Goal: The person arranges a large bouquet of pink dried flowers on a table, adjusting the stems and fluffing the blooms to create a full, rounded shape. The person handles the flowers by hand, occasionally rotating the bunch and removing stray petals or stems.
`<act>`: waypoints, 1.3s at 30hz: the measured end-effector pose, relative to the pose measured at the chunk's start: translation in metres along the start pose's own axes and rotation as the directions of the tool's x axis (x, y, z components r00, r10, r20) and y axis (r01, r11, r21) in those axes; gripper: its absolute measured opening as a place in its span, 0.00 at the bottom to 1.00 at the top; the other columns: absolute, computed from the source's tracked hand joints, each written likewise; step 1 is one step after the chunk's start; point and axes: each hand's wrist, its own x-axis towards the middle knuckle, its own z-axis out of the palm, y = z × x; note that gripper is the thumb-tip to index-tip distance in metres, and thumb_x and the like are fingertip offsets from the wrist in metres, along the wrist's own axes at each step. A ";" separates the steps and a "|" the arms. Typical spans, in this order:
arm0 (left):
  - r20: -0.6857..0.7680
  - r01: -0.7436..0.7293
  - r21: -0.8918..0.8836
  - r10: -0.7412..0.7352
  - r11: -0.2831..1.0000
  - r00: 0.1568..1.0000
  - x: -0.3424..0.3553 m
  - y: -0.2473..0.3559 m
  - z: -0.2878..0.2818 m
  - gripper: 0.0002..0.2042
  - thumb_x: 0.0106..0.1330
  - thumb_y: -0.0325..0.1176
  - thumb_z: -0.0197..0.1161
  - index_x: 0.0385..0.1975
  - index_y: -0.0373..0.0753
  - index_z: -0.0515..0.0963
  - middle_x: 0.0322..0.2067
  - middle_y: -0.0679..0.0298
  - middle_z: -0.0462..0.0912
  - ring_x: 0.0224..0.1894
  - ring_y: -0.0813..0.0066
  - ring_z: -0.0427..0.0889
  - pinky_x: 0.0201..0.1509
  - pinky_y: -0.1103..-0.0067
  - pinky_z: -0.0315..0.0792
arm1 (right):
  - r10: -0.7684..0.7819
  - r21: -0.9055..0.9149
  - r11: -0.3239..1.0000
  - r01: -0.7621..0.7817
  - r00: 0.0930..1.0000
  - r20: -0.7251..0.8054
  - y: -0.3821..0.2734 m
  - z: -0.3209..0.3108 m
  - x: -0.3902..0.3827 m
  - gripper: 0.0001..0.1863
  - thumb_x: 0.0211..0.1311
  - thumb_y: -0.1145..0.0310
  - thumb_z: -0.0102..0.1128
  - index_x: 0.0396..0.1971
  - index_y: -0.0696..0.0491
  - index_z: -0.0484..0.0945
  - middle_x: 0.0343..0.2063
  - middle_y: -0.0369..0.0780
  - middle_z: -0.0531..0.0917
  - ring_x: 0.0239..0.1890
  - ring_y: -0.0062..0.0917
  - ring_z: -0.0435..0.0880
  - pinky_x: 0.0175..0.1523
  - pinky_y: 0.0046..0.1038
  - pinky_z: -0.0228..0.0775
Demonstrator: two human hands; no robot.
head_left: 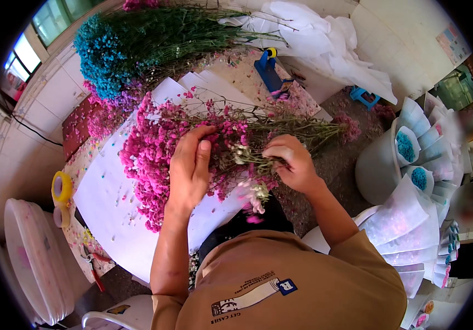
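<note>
A big bunch of pink dried flowers [151, 159] lies across white paper sheets [102, 190], blooms to the left and stems [316, 129] to the right. My left hand [190, 168] rests against the blooms, its thumb and index finger apart. Closed fingers of my right hand [291, 162] pinch a thin sprig's stems at the near side of the bunch. Small whitish flowers [242, 154] show between my hands, and a pale pink-white cluster [256, 193], partly blurred, hangs below them.
Blue flowers [102, 58] with long green stems lie at the back left. A blue tape dispenser [269, 71] stands behind the bunch. Yellow tape [61, 187] and red-handled pruning shears [93, 267] are at left. Paper-wrapped bouquets fill a grey bucket [377, 165] at right.
</note>
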 end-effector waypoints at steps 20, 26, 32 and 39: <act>0.400 -0.240 0.099 0.182 0.966 0.898 0.014 0.094 0.029 0.19 0.70 0.35 0.67 0.56 0.30 0.79 0.51 0.46 0.85 0.54 0.49 0.85 0.60 0.66 0.76 | 0.044 -0.143 0.989 -0.039 0.999 0.032 -0.031 -0.012 -0.043 0.28 0.41 0.80 0.72 0.49 0.51 0.83 0.48 0.44 0.81 0.53 0.42 0.79 0.60 0.44 0.70; 0.643 -0.117 0.482 -0.260 0.868 0.720 -0.017 0.069 0.076 0.30 0.66 0.52 0.68 0.54 0.29 0.75 0.39 0.42 0.86 0.42 0.41 0.86 0.43 0.55 0.79 | 0.286 0.192 0.937 -0.292 0.956 0.061 -0.037 -0.023 -0.060 0.35 0.40 0.86 0.67 0.56 0.55 0.79 0.59 0.46 0.77 0.65 0.43 0.75 0.69 0.44 0.67; 0.661 -0.015 0.421 -0.295 0.907 0.690 -0.022 0.063 0.086 0.25 0.67 0.41 0.65 0.58 0.31 0.75 0.39 0.42 0.87 0.44 0.40 0.86 0.48 0.57 0.78 | 0.703 0.718 0.552 -0.423 0.699 -0.129 0.016 -0.069 -0.094 0.13 0.66 0.70 0.61 0.48 0.57 0.82 0.43 0.41 0.85 0.45 0.28 0.86 0.49 0.32 0.78; 0.650 0.114 0.146 -0.182 0.983 0.737 -0.022 0.043 0.088 0.22 0.71 0.33 0.58 0.62 0.29 0.73 0.36 0.45 0.87 0.40 0.47 0.88 0.46 0.64 0.78 | 0.963 0.535 0.215 -0.817 0.268 0.022 0.093 -0.050 -0.104 0.14 0.72 0.59 0.62 0.40 0.57 0.82 0.24 0.36 0.83 0.20 0.18 0.80 0.21 0.24 0.63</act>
